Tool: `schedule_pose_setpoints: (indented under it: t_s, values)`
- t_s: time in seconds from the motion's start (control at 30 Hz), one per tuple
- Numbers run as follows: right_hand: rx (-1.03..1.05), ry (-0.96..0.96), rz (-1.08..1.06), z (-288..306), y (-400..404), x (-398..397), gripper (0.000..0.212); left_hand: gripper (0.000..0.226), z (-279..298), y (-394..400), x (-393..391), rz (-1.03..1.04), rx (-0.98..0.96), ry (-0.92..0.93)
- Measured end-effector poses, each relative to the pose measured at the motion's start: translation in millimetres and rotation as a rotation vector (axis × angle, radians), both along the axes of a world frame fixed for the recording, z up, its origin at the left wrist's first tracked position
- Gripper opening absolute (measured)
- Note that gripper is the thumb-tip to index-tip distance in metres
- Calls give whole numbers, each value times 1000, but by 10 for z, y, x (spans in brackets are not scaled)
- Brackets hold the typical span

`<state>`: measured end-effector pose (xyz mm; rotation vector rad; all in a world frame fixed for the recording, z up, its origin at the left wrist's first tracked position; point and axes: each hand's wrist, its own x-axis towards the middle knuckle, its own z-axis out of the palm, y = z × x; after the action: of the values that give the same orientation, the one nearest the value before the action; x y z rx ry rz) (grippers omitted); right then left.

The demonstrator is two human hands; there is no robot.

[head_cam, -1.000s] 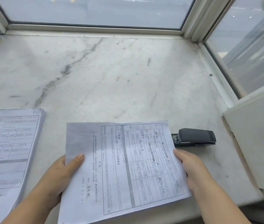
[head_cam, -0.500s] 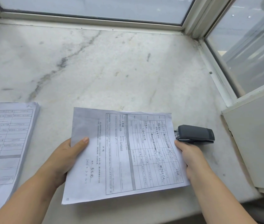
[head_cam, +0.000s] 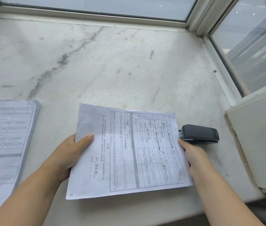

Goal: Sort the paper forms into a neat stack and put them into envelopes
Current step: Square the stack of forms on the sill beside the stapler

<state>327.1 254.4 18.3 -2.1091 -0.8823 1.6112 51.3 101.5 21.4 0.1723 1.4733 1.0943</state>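
A printed paper form [head_cam: 129,152] with handwriting is held between both hands above the marble sill, turned sideways. My left hand [head_cam: 70,154] grips its left edge, thumb on top and fingers hidden beneath. My right hand [head_cam: 192,154] holds the right edge, its fingers mostly hidden under the sheet. A stack of more forms [head_cam: 3,141] lies at the left edge of the sill. No envelope is in view.
A black stapler [head_cam: 200,134] lies on the marble sill [head_cam: 112,66] just right of the held form, touching its corner. Window frames run along the back and right. A white panel [head_cam: 259,144] stands at the right. The sill's front edge is close below.
The form has shifted slightly away from me across the sill between both hands; its right edge stays by the stapler. Both holds are unchanged.
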Motion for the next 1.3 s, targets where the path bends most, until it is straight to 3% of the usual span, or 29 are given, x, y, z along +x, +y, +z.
schedule_pose_setpoints:
  t_s: [0.4, 0.67, 0.97, 1.2, 1.3]
  values:
    - [26, -105, 41, 6, -48, 100, 24, 29, -43, 85, 13, -45, -32, -59]
    - [159, -346, 372, -90, -46, 287, 49, 30, -30, -13, 94, -54, -49, -50]
    - [71, -470, 653, -14, -67, 491, 29, 30, -37, -238, 207, -49, -66, -44]
    - [56, -463, 687, 37, -84, 524, 38, 35, -40, -267, 266, -47, -59, -51]
    - [92, -573, 769, 137, -100, 508, 39, 34, -49, -260, 265, -42, -62, -56]
